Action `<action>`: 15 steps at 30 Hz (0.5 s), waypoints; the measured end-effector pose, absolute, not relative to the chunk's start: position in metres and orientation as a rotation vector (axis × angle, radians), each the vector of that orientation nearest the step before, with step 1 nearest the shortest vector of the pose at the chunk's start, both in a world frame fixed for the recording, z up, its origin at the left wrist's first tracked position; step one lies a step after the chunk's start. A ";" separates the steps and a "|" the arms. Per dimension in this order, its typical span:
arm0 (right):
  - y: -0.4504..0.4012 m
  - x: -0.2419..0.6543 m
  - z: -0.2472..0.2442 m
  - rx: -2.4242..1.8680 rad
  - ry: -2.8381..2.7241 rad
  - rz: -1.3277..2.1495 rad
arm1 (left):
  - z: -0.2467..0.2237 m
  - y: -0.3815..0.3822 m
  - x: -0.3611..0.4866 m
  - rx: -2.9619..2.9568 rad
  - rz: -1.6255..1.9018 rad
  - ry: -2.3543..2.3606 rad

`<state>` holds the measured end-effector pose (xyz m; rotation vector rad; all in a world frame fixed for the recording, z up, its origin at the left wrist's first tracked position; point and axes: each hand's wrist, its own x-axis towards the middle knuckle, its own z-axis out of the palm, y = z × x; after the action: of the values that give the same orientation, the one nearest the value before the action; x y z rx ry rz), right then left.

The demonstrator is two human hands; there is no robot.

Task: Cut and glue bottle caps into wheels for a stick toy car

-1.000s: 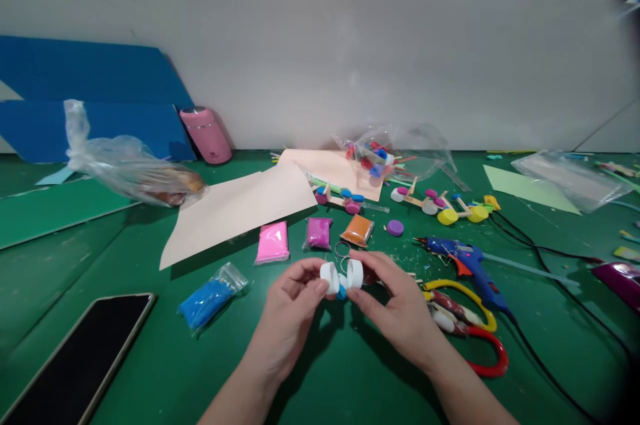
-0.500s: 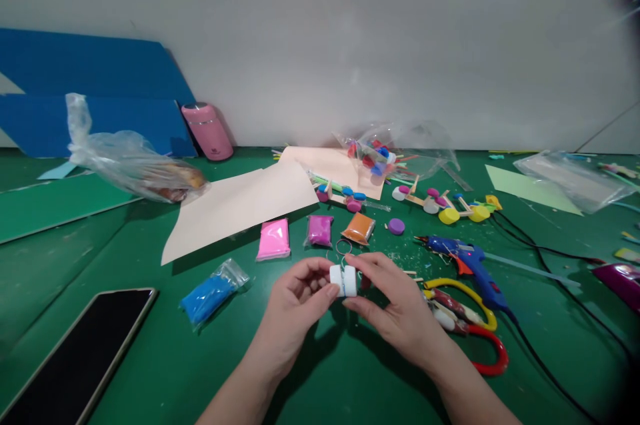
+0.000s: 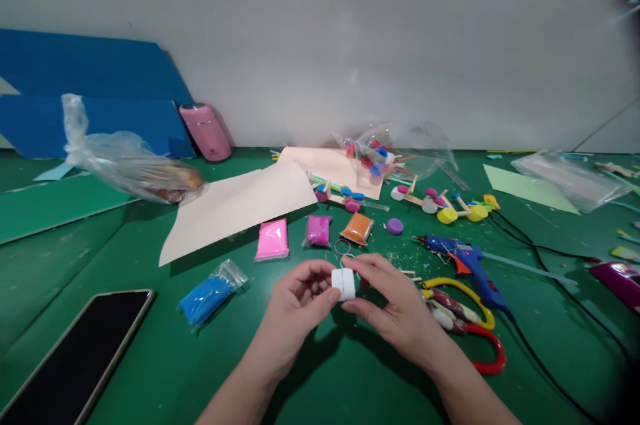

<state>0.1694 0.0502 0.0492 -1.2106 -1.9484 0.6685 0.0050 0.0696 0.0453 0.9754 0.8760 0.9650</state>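
Note:
Two small white bottle caps (image 3: 343,284) are pressed face to face above the table, with a thin seam between them. My left hand (image 3: 306,298) is closed, thumb and fingers pinching the left cap. From the other side my right hand (image 3: 387,298) pinches the right cap between thumb and fingers. Just beyond the fingertips lies a thin ring (image 3: 343,247). Farther off are small packets of pink clay (image 3: 272,239), purple clay (image 3: 318,231) and orange clay (image 3: 357,229), along with a purple cap (image 3: 395,226). What is inside the caps is hidden.
A blue glue gun (image 3: 470,268) with its cord and scissors (image 3: 465,325) lie to the right. A phone (image 3: 75,358) and a blue clay packet (image 3: 210,295) lie left. Behind are cream paper (image 3: 240,208), small cap-wheeled cars (image 3: 440,205) and a pink bottle (image 3: 206,131).
The gap between the two white caps has closed; they now meet along a thin seam. Both hands keep nearly the same place, and the view has shifted slightly.

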 end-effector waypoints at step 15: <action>0.051 0.170 0.046 -1.195 -1.930 0.640 | 0.041 0.071 0.003 0.964 0.915 0.829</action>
<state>0.1696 0.0506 0.0461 -1.1946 -1.9305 0.6396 0.0027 0.0710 0.0411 0.9636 0.8293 0.9150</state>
